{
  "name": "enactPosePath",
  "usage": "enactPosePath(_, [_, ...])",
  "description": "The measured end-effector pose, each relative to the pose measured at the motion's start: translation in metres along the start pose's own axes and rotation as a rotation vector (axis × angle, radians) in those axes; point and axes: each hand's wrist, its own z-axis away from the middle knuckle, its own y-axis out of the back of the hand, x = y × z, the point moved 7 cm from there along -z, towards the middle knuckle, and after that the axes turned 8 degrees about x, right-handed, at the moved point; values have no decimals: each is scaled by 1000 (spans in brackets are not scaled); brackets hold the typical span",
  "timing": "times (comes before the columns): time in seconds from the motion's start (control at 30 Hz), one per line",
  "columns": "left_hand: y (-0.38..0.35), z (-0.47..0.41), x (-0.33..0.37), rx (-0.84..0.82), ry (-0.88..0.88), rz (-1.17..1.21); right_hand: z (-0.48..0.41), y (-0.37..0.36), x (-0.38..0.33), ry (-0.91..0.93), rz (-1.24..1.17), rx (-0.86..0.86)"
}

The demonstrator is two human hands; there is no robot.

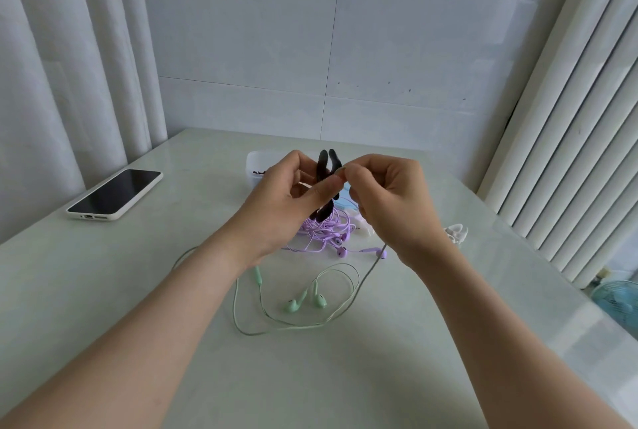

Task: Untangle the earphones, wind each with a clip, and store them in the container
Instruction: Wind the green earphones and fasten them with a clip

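My left hand (283, 201) grips a black clip (326, 166) held upright above the table. My right hand (386, 201) pinches the end of the green earphones' cord right at the clip. That cord runs down under my right wrist to the green earphones (307, 301), which lie loose on the table with both buds in the middle. A tangled bundle of purple earphones (328, 232) lies behind them, partly hidden by my hands. The clear container (255, 166) stands behind my left hand.
A phone (115, 194) in a white case lies face up at the left. A white clip (455, 233) rests on the table to the right, and a pale blue thing (347, 204) shows between my hands. Curtains hang on both sides.
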Motion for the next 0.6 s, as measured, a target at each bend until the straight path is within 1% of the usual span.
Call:
enactPosePath(0.07, [2,0,3,10,-45,-85,0,1,1,-7,27,15])
enactPosePath(0.17, [3,0,1,-9,-150,-347,-6,9,7,-51,24,87])
enactPosePath(0.23, [-1,2,-1,-6,-205,-412,-11,18,13,-105,-3,144])
enactPosePath(0.33, [-5,2,2,0,-214,-310,-14,23,23,-209,-72,165])
enactPosePath(0.43, [-4,1,2,-5,-156,-120,-14,18,34,-307,-168,143])
enactPosePath(0.47, [-2,-1,1,0,-138,-75,-15,16,38,-333,-164,130])
enactPosePath(0.5, [-1,-2,0,3,-122,-39,-15,15,42,-347,-112,115])
enactPosePath(0.6, [0,-2,-4,-12,-41,102,-16,15,50,-280,234,48])
